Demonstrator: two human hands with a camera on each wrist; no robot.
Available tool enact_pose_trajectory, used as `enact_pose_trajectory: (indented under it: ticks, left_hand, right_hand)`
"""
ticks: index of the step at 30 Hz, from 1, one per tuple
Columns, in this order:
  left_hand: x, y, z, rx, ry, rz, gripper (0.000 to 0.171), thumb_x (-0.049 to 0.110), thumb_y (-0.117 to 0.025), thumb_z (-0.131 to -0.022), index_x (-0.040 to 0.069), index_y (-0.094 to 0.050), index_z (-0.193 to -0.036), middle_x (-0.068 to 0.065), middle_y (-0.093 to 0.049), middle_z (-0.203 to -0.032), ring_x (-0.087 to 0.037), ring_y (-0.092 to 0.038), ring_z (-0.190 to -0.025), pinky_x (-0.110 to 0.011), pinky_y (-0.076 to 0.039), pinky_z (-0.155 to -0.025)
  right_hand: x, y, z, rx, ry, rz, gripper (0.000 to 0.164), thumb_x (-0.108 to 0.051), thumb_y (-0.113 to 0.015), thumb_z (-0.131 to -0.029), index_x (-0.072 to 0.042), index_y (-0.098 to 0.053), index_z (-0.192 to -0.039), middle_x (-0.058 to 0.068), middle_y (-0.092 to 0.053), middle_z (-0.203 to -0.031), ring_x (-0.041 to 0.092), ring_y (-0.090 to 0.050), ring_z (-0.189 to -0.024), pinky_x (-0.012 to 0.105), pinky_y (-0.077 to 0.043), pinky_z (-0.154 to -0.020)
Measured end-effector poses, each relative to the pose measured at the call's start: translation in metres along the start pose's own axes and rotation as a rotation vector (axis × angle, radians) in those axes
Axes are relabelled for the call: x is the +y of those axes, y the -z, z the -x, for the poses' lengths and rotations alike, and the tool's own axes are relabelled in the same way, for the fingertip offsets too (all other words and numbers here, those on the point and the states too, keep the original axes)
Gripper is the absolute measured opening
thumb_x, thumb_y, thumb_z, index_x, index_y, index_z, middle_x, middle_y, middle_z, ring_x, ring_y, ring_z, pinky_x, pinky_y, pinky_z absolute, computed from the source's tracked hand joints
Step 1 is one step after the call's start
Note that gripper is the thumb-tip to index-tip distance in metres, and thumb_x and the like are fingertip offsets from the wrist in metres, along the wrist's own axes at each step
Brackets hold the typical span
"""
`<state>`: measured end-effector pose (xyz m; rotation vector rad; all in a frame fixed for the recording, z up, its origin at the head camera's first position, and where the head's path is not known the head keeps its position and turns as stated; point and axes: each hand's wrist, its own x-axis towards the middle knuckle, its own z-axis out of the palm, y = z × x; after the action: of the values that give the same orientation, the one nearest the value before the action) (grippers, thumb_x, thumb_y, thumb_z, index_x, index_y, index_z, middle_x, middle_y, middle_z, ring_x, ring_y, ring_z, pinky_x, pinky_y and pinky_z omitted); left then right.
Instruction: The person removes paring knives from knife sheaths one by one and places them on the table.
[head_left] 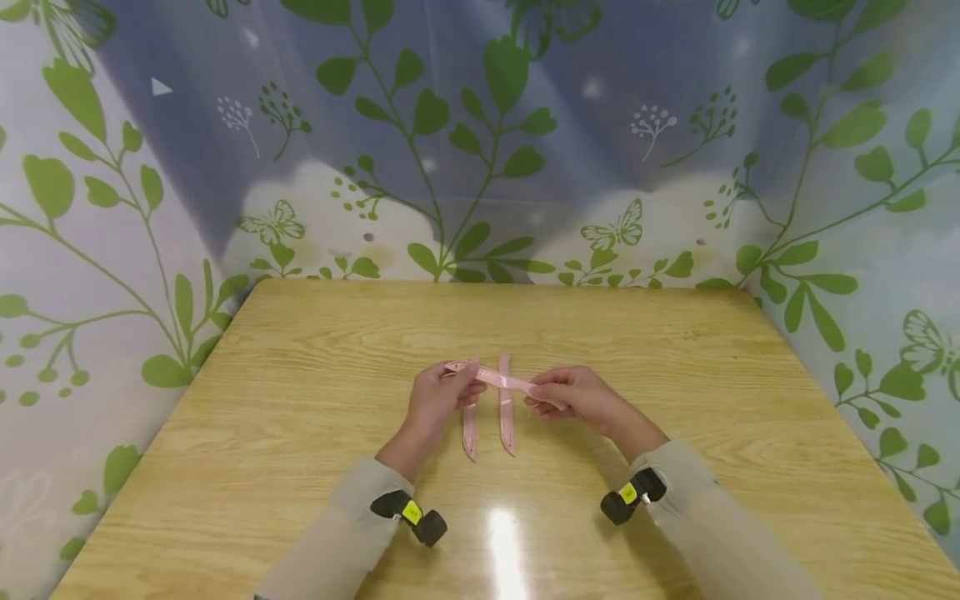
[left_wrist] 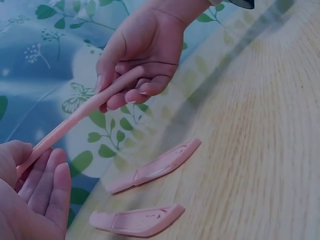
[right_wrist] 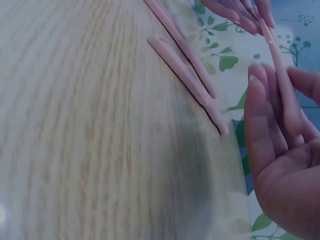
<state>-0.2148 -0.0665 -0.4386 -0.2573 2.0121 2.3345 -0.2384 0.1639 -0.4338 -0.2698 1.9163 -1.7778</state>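
Observation:
A slim pink eyebrow razor [head_left: 491, 377] is stretched between both hands above the table. My left hand [head_left: 442, 396] pinches its wider, pointed end between thumb and fingers. At the narrow handle end, my right hand [head_left: 581, 397] grips it with thumb and fingers. Below lie two more pink razors, one on the left [head_left: 469, 435] partly hidden under the left hand, the other on the right [head_left: 507, 425] crossed by the held one in the head view. In the left wrist view the wider ends of the lying razors [left_wrist: 160, 167] show a recessed face.
The razors lie on a wood-grain table [head_left: 300, 517] with a bright light reflection near the front. Cloth with green leaves and butterflies [head_left: 465, 117] hangs behind the far edge and along both sides. Each sleeve carries a small black wrist camera [head_left: 633, 496].

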Motion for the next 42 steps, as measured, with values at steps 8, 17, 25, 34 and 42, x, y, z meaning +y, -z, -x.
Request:
enact_pose_trajectory:
  ticks: [8,17,25,34,42]
  left_hand:
    - [0.002,-0.002,-0.003,-0.001,-0.019,0.066,0.024,0.012,-0.066,-0.090,-0.008,-0.063,-0.103,-0.004,-0.070,-0.073,-0.011,-0.067,-0.065,-0.022,-0.058,-0.061]
    - [0.003,-0.007,-0.001,-0.064,-0.015,-0.016,0.027,0.015,-0.067,-0.089,-0.006,-0.065,-0.105,-0.009,-0.070,-0.081,-0.016,-0.067,-0.072,-0.027,-0.058,-0.069]
    - [0.005,-0.010,-0.001,-0.058,-0.008,-0.041,0.029,0.013,-0.068,-0.088,-0.007,-0.064,-0.109,-0.022,-0.071,-0.097,-0.016,-0.068,-0.075,-0.029,-0.059,-0.069]
    - [0.005,-0.008,-0.001,-0.144,-0.027,-0.054,0.028,0.016,-0.066,-0.090,-0.002,-0.066,-0.111,-0.023,-0.068,-0.109,-0.023,-0.068,-0.090,-0.037,-0.057,-0.081]
    - [0.009,-0.008,0.001,-0.172,-0.025,-0.081,0.029,0.016,-0.066,-0.090,-0.003,-0.065,-0.111,-0.022,-0.070,-0.104,-0.020,-0.068,-0.086,-0.032,-0.057,-0.078]
  right_hand:
    - [-0.002,-0.012,0.001,-0.172,-0.009,0.122,0.029,-0.010,-0.063,-0.089,0.010,-0.061,-0.111,0.008,-0.072,-0.081,0.019,-0.066,-0.072,0.029,-0.055,-0.060]
    - [-0.003,-0.029,0.002,-0.334,-0.007,0.107,0.038,-0.006,-0.061,-0.090,0.011,-0.047,-0.121,0.030,-0.069,-0.099,0.029,-0.069,-0.086,0.036,-0.058,-0.070]
    - [0.000,-0.040,0.003,-0.350,0.005,0.065,0.039,-0.004,-0.062,-0.091,0.017,-0.044,-0.119,0.037,-0.064,-0.104,0.034,-0.068,-0.090,0.043,-0.058,-0.076]
    - [0.003,-0.048,0.004,-0.267,0.013,0.040,0.038,-0.005,-0.062,-0.090,0.017,-0.049,-0.118,0.035,-0.064,-0.107,0.031,-0.068,-0.089,0.043,-0.057,-0.079]
    - [0.005,-0.056,0.006,-0.138,0.020,0.040,0.031,-0.008,-0.063,-0.091,0.015,-0.057,-0.111,0.032,-0.066,-0.104,0.027,-0.069,-0.085,0.043,-0.058,-0.077]
